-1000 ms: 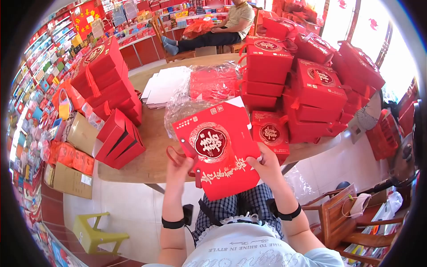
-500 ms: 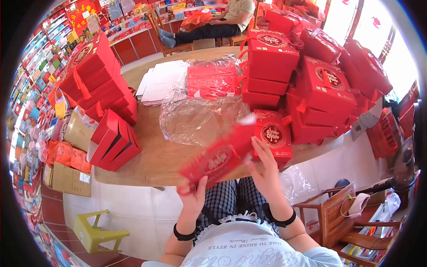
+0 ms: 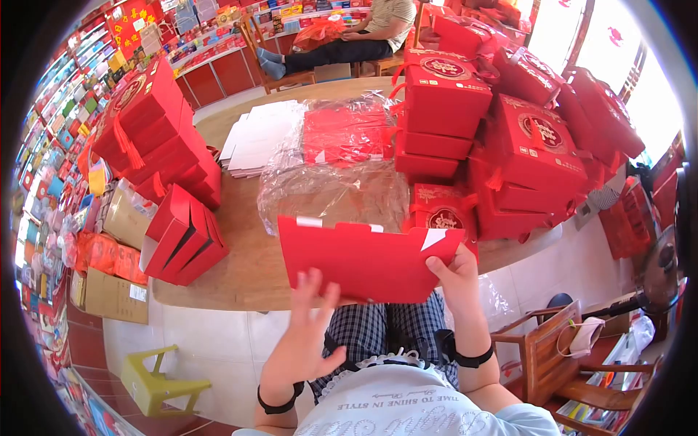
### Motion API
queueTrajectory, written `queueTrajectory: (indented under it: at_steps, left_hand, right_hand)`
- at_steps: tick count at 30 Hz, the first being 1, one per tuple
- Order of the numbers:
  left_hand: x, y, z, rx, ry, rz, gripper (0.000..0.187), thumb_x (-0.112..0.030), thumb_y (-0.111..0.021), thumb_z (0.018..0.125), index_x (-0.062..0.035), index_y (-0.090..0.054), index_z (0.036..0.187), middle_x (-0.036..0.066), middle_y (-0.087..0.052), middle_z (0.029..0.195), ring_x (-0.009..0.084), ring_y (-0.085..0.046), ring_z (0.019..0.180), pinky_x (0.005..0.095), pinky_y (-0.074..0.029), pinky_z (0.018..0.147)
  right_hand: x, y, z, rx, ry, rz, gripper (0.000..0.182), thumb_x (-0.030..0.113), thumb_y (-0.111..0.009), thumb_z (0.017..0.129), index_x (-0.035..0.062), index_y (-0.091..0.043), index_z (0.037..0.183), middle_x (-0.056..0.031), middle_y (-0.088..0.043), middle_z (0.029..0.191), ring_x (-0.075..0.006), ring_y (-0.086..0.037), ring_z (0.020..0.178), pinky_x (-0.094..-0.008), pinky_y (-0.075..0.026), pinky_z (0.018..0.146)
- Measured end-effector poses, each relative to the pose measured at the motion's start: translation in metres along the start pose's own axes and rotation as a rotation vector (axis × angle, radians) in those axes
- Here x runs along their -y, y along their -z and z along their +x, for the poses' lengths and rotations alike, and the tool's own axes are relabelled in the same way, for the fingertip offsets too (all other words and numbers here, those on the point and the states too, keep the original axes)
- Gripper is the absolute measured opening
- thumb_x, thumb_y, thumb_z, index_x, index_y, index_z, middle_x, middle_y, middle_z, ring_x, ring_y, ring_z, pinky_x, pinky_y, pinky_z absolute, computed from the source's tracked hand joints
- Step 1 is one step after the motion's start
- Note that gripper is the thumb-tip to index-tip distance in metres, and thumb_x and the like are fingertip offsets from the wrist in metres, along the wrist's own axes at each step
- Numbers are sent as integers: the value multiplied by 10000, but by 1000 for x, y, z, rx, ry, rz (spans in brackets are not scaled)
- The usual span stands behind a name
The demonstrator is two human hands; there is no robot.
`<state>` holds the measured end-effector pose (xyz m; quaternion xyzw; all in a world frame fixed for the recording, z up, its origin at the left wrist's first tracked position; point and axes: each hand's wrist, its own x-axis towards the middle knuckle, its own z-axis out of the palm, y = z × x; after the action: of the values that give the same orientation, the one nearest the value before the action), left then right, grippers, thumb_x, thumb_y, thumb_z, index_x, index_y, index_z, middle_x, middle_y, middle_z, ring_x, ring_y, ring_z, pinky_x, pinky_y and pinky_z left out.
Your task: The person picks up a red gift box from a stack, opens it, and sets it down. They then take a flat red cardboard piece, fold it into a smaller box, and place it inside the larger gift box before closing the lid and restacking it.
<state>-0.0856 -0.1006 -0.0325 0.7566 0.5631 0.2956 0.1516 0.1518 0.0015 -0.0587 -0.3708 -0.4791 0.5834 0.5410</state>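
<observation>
Below mid-frame, the right hand (image 3: pixel 460 280) pinches the red card (image 3: pixel 363 265) by its right end, best done lightly against creasing, while the left hand (image 3: pixel 302 349) splays its fingers at the card's lower left, nearer than the wooden table (image 3: pixel 243 251).

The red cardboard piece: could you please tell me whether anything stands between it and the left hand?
Nothing visible stands between the open left hand and the red cardboard piece; the fingers overlap its lower left part in this view, though contact is unclear. The right hand holds its right end.
</observation>
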Motion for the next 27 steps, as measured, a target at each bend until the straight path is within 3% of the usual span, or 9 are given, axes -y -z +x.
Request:
queueTrajectory:
  at_steps: [1, 2, 3, 5, 9, 12, 19, 25, 27]
  left_hand:
    - [7, 1, -5, -163, -4, -350, 885, -90, -649, 637, -64, -206, 1403, 239, -85, 1445, 381, -74, 1350, 452, -127, 1085]
    - [-3, 7, 8, -466, 97, -167, 783, -26, -645, 684, -1, -249, 1360, 230, -237, 1402, 315, -261, 1302, 421, -251, 1048]
    - [9, 4, 9, -468, 113, -161, 783, -26, -645, 684, -1, -249, 1360, 230, -237, 1402, 315, -261, 1302, 421, -251, 1048]
    - [45, -8, 9, -413, 313, -957, 543, 23, -621, 744, 13, -414, 1245, 165, -479, 1237, 210, -488, 1110, 338, -404, 923]
    - [48, -17, -6, -331, 387, -908, 256, 32, -608, 788, 36, -557, 1039, 75, -624, 965, 114, -580, 850, 246, -468, 748]
    - [33, -16, -9, -331, 388, -851, 127, 4, -622, 794, 45, -609, 914, 64, -645, 823, 104, -588, 761, 237, -465, 688]
    - [27, -11, -15, -404, 415, -700, 146, -17, -615, 797, 40, -606, 931, 69, -649, 812, 95, -582, 731, 223, -460, 665]
    - [27, -9, -19, -432, 401, -533, 158, -26, -619, 791, 40, -610, 935, 89, -648, 759, 95, -585, 672, 229, -458, 606]
    - [33, -2, -21, -409, 383, -432, 167, -28, -621, 788, 39, -613, 941, 95, -647, 740, 96, -586, 650, 232, -457, 585]
  right_hand:
    - [-2, 2, 1, 21, 31, 5, 272, -22, -589, 815, -25, -532, 1081, -63, -606, 1000, -120, -572, 918, -259, -464, 812]
    - [-3, 1, 1, 14, 27, 12, 297, -37, -590, 808, -26, -520, 1096, -57, -612, 983, -125, -577, 909, -265, -464, 818]
    - [-7, 0, -2, 25, 15, 15, 297, -37, -590, 808, -26, -520, 1096, -57, -612, 983, -125, -577, 909, -265, -464, 818]
    - [-13, -2, -1, 79, 1, 58, 349, -39, -610, 785, -22, -507, 1118, -101, -559, 1105, -139, -533, 1011, -273, -437, 870]
    - [12, -32, -5, -173, 285, -200, 440, 7, -650, 743, -7, -496, 1156, -140, -453, 1254, -218, -463, 1141, -346, -361, 973]
    - [26, -32, -8, -10, 562, -1203, 599, 126, -684, 696, 40, -461, 1245, -124, -412, 1300, -356, -382, 1208, -476, -219, 1047]
    - [10, -37, -13, 26, 606, -1187, 487, 111, -682, 696, 60, -551, 1162, -113, -522, 1180, -294, -427, 1182, -471, -267, 1015]
    - [6, -31, -17, 27, 697, -1151, 313, 109, -685, 697, 67, -619, 1000, -92, -611, 956, -244, -586, 904, -366, -464, 748]
    - [11, -26, -17, 249, 464, -1082, 248, 110, -680, 709, 65, -603, 940, -75, -624, 811, -233, -612, 744, -326, -481, 617]
